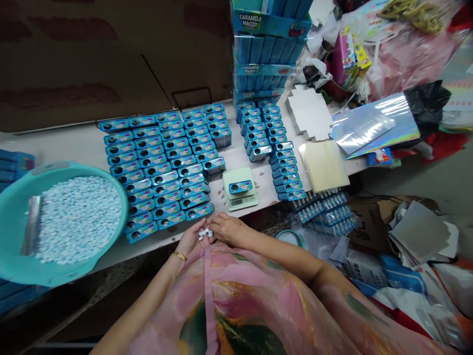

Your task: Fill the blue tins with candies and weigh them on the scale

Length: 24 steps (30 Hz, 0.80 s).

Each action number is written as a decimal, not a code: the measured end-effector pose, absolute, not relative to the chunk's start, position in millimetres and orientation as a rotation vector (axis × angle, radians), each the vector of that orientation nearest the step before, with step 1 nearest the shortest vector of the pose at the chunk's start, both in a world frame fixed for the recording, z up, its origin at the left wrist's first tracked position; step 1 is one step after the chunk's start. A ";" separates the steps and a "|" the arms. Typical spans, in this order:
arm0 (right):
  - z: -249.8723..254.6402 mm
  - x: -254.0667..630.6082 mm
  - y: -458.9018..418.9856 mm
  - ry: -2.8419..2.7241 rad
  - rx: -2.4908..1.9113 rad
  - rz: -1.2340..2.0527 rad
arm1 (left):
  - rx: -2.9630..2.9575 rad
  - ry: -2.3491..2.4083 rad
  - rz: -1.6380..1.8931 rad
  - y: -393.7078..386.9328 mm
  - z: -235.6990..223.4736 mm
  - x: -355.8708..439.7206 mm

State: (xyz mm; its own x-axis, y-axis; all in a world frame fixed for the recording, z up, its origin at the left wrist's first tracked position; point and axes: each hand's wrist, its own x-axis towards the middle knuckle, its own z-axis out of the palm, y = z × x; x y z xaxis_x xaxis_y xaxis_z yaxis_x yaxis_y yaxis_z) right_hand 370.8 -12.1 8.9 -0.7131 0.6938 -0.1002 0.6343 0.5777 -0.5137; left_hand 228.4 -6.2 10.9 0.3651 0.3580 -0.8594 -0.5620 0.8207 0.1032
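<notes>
My left hand [189, 237], with a gold bangle at the wrist, is cupped at the table's front edge and holds several small white and pale blue candies [205, 233]. Against it, my right hand [226, 229] has its fingers bent down beside the candies; whether one is between its fingertips is hidden. Just beyond the hands stands a pale green kitchen scale [241, 202], with one blue candy box [240, 187] lying on it. Rows of upright blue candy boxes [168, 172], each with a dark round opening on top, fill the table to the left.
At far left sits a turquoise basin [121, 197] of candies with a metal scoop [31, 224] in it. More boxes [254, 128] stand right of the scale, below stacked display cartons [258, 64]. White card cutouts [310, 113] and clear film sheets [325, 167] lie farther right.
</notes>
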 end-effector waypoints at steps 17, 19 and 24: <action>-1.8 380.5 -19.1 -2.305 -1.097 0.893 | -0.232 1.008 0.532 -3.9 -0.5 237.4; 0.0 387.8 -12.4 -2.152 -1.160 0.888 | -0.229 1.026 0.556 -2.5 1.4 237.9; 5.4 418.5 22.7 -1.763 -1.420 0.781 | -0.191 1.029 0.558 0.8 2.9 235.3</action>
